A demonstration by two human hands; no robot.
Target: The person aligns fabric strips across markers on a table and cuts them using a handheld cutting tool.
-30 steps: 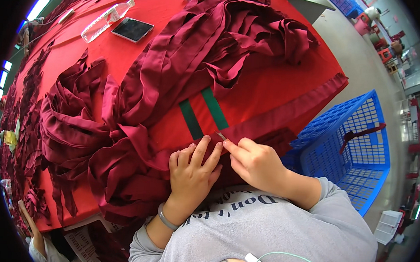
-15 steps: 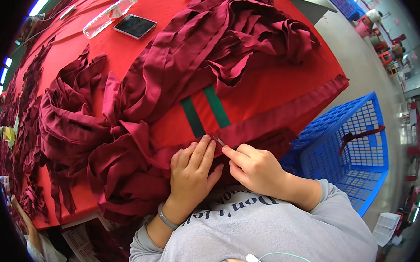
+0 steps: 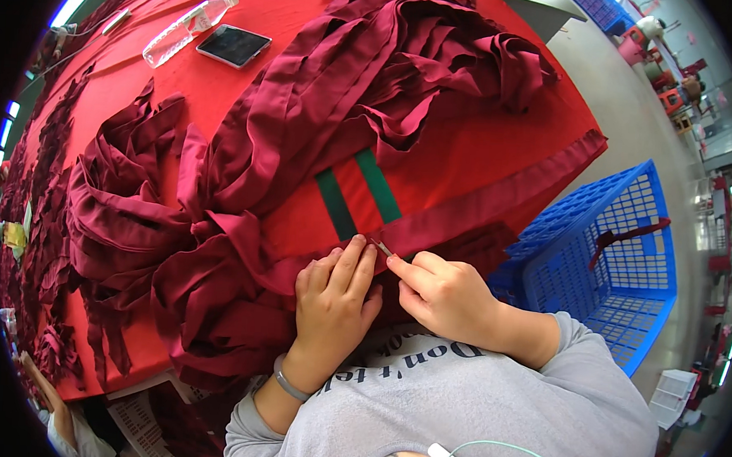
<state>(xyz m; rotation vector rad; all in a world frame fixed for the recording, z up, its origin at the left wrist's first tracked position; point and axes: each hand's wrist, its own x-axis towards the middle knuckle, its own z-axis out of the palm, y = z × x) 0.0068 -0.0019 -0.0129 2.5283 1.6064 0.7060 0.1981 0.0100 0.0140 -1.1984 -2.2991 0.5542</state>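
- Your left hand [image 3: 335,291] lies palm down, fingers extended and nearly side by side; it grips nothing visible and rests flat on burgundy fabric, fingertips at the near edge of the green bands.
- Your right hand [image 3: 447,292] holds a small fork-tipped metal tool [image 3: 383,248] in a narrow pinch between thumb and index finger; the tip points away from you and to the left, just beside the left fingertips; whether it touches the cloth, you cannot tell.
- The flat burgundy strip [image 3: 500,200] runs from your hands to the right edge of the red-covered table [image 3: 303,6]; it passes along the near ends of two dark green bands [image 3: 377,185].
- A heap of loose burgundy strips [image 3: 323,102] lies beyond and left of your hands.
- A smartphone [image 3: 234,46] lies near a clear plastic bottle [image 3: 177,41], beyond the heap; a blue plastic basket [image 3: 599,278] stands to your right, beside the table.
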